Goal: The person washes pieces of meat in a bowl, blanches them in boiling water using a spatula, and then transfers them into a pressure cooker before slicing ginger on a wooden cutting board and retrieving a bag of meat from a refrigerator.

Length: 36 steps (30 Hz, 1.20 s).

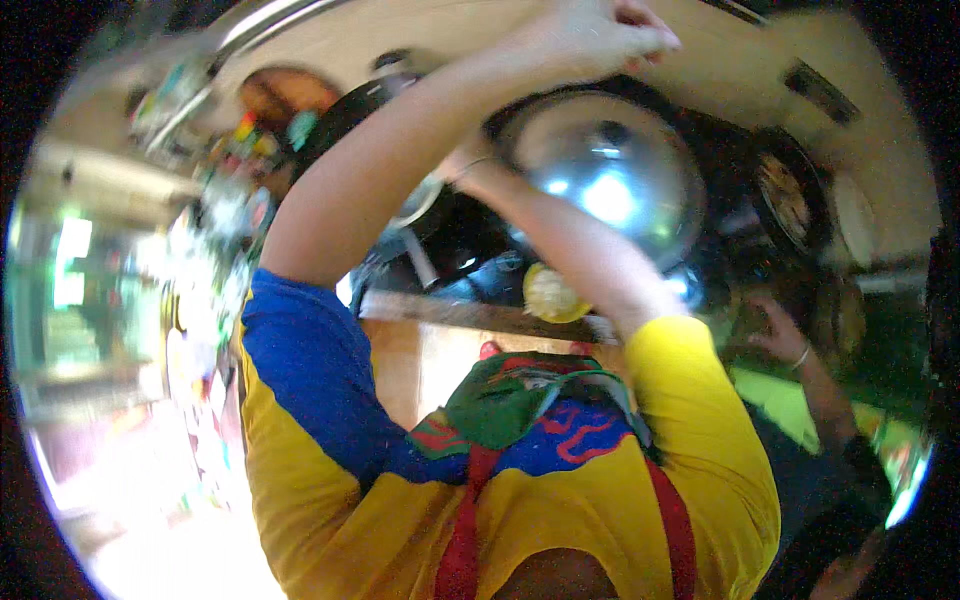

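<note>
My left arm reaches up across the view, and my left hand (622, 45) is above the far rim of a large domed metal lid (645, 172). Its fingers look bent, but blur hides whether they hold anything. Beneath that forearm, my right arm crosses to the left, with a thin band at the wrist. My right hand (459, 161) is mostly hidden behind the left forearm, close to a round pale-rimmed vessel (420, 206). A yellow bowl (555, 294) with pale contents sits below the lid, beside my right forearm.
Dark cookware (791, 195) with brown contents stands at the right. Another person's hand (780, 330) reaches in below it. A brown round object (289, 94) and blurred colourful items are at the upper left. A counter edge (465, 311) runs before me.
</note>
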Available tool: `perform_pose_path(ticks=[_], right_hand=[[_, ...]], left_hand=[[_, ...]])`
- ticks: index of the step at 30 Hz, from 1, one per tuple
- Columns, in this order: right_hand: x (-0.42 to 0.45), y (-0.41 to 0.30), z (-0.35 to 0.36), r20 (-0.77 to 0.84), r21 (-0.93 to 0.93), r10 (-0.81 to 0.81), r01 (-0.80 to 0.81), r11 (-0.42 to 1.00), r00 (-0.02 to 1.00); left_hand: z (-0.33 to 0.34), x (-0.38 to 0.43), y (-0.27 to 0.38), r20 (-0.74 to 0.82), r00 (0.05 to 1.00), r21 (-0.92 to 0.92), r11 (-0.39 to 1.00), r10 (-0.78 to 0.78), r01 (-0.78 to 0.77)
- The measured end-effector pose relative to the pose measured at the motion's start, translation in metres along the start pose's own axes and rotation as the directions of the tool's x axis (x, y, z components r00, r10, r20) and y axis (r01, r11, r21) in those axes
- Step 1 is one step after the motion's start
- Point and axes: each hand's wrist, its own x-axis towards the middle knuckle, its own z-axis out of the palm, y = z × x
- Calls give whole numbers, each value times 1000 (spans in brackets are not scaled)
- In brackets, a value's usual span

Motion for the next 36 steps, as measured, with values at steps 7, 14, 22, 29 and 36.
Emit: perform_pose_path(ticks=[7, 14, 22, 29, 36], right_hand=[[28, -42, 60, 74, -127, 52, -42, 991, 996], [36, -58, 67, 141, -239, 96, -61, 969, 985], [31, -72, 74, 67, -246, 103, -84, 966, 992], [27, -81, 80, 72, -232, 101, -82, 969, 992], [29, -82, 82, 65, -242, 151, -132, 961, 986]], left_hand=[[-190, -199, -158, -558, 757, 132, 864, -340, 485], [-170, -273, -243, -470, 763, 354, 697, -444, 624], [-129, -242, -274, -299, 938, 553, 769, -175, 320], [-122, -231, -292, -223, 955, 602, 743, -193, 291], [-124, -227, -304, -239, 952, 588, 751, -193, 300]])
